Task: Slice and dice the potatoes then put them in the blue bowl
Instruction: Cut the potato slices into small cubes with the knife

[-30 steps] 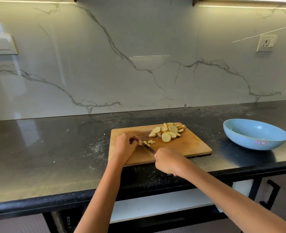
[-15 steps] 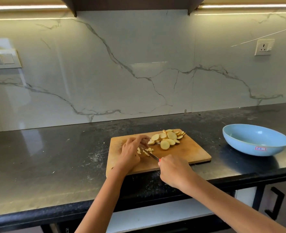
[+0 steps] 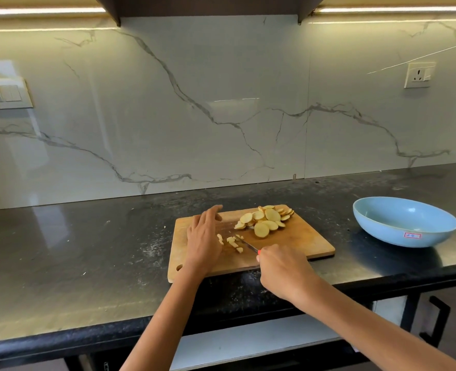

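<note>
A knife (image 3: pixel 245 243) is gripped by the right hand (image 3: pixel 284 271); the left hand (image 3: pixel 204 236), fingers extended, is held over the cutting board (image 3: pixel 301 243) beside diced potato (image 3: pixel 232 242).

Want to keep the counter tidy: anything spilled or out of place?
One potato bit lies on the counter just off the board's left edge. White specks dust the counter nearby. Bowl sits upright.

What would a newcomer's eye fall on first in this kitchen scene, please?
Probably the pile of pale potato slices at the far right of the wooden cutting board, mid-counter. Next, the two hands on the board: the left hand with fingers extended beside a few diced pieces, the right hand gripping a knife. The blue bowl sits apart on the right, nothing visible inside.
</note>
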A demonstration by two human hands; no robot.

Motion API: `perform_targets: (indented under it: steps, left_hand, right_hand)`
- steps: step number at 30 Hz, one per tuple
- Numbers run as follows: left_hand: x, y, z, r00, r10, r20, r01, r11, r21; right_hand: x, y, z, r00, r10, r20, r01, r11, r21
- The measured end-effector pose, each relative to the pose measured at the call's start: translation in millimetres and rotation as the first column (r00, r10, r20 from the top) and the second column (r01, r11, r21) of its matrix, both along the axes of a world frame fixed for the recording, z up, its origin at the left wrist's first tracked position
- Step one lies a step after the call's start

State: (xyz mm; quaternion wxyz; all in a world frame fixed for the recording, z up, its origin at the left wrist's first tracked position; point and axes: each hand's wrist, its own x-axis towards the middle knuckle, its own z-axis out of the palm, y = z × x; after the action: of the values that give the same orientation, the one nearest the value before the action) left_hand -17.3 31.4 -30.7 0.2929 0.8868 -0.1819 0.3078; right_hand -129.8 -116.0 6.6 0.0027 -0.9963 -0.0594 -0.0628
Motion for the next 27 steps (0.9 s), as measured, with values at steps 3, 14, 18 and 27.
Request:
perform_targets:
  steps: [3,14,18,27]
  left_hand:
    - [4,0,-4,0.998,-0.022,-0.059,0.019,0.998,-0.059]
    - [0,-7,5,0.948,-0.245,-0.201,0.257,0.966,0.037]
    - [-1,-4,10,0.973,-0.184,-0.136,0.179,0.983,-0.045]
    - [6,-8,3,0.940,-0.306,-0.153,0.311,0.950,0.013]
  right_hand:
    - [3,-7,-2,1.000,-0.001,-0.007,0.001,1.000,0.020]
    - [17,-28,-12,0.980,0.029,0.197,-0.082,0.961,0.266]
    - [27,-32,-18,0.984,0.052,0.170,-0.108,0.933,0.343]
    - [42,-35,-23,0.962,0.053,0.269,-0.224,0.719,0.658]
